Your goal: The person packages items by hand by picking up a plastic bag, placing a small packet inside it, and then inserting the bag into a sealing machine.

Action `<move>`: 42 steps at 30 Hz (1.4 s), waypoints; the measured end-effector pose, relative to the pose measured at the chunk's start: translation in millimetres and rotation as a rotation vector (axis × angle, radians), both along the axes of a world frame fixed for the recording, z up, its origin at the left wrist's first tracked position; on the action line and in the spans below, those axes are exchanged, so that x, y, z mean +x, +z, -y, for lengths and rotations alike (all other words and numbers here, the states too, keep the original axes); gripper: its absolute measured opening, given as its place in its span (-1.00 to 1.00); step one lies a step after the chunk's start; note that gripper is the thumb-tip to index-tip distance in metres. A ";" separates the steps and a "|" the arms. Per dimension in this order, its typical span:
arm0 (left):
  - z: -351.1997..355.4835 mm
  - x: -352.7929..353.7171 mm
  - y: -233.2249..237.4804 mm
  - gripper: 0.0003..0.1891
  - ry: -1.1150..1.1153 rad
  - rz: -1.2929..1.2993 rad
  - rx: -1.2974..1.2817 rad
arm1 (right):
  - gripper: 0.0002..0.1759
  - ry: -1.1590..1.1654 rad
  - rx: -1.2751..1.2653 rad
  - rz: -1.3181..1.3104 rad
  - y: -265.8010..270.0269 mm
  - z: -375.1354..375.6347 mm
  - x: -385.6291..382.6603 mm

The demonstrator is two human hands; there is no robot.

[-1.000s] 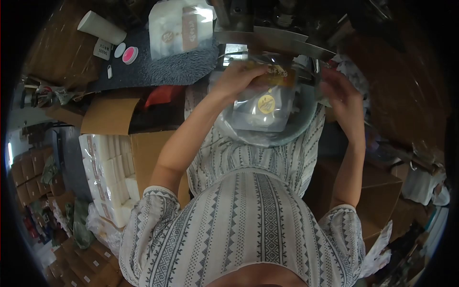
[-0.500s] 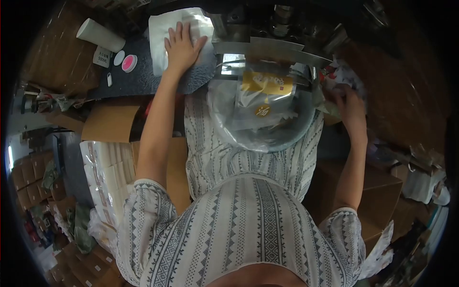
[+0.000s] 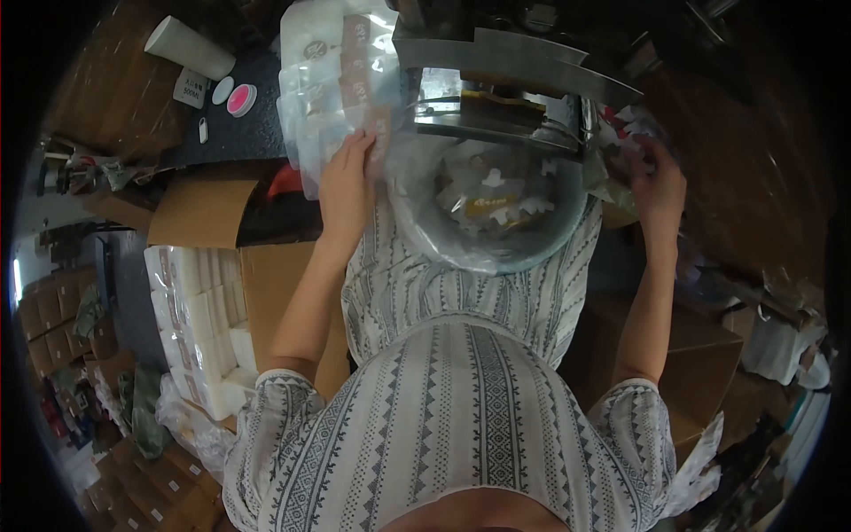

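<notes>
Several clear pouches with printed bands (image 3: 341, 75) lie fanned out on the dark mat at the upper left. My left hand (image 3: 348, 182) is at their lower edge, its fingers closed on the nearest pouch. Right of it, a round basin lined with clear plastic (image 3: 417, 239) rests on my lap, holding plastic scraps and a yellow-printed piece (image 3: 492, 206). Above the basin is a metal machine (image 3: 523, 58) with a yellow strip showing in its opening. My right hand (image 3: 658, 182) is by crumpled plastic wrappers (image 3: 620, 133) at the machine's right; its fingers are curled, and what they hold is unclear.
At the upper left are a white cup (image 3: 189, 47), a labelled card (image 3: 190, 89) and a small pink tub (image 3: 241, 100). An open cardboard box (image 3: 288, 293) and white stacked packs (image 3: 199, 319) stand left of my lap. Another carton (image 3: 696, 363) is at the right.
My left hand has moved down from a flat spread to the pouches' lower edge, and printed pouches now show fanned out. The yellow-printed bag is no longer hanging over the basin.
</notes>
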State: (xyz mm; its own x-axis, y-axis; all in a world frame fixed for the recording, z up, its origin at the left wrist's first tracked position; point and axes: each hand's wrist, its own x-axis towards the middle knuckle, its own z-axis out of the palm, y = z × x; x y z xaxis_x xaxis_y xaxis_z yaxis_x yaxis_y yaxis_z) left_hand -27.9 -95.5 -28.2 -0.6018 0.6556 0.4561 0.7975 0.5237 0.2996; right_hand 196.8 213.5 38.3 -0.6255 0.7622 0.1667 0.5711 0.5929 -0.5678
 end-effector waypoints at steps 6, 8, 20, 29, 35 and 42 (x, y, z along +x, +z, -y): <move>-2.3 40.8 42.0 -0.87 -0.008 0.141 0.175 | -0.77 0.308 -0.196 -0.176 31.7 60.7 -28.5; -8.8 52.3 54.1 -0.87 -0.038 0.161 0.172 | -0.74 0.712 0.048 -0.308 33.9 81.6 -44.2; -69.7 49.6 43.5 -0.82 -0.230 1.285 0.025 | -0.68 0.450 -0.245 -0.227 33.0 65.6 -38.9; -100.9 27.7 31.4 -0.66 -0.103 1.727 0.298 | -0.69 0.286 0.191 0.080 -12.4 -9.6 -25.9; -45.7 -18.3 17.7 -0.62 0.018 0.145 0.344 | -0.69 0.193 0.262 0.153 -19.5 -18.3 -29.6; 6.6 6.2 26.6 -0.85 0.125 0.025 -0.028 | -0.70 0.392 -0.234 -0.103 36.7 61.1 -38.2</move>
State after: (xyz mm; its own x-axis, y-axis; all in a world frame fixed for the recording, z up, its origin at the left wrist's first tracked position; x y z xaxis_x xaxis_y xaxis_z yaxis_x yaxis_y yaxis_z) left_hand -21.7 -102.1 -1.6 -0.6904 0.5872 0.4225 0.7181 0.6271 0.3020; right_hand 158.6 152.4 75.0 -0.8632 0.4959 0.0949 0.2633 0.6024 -0.7535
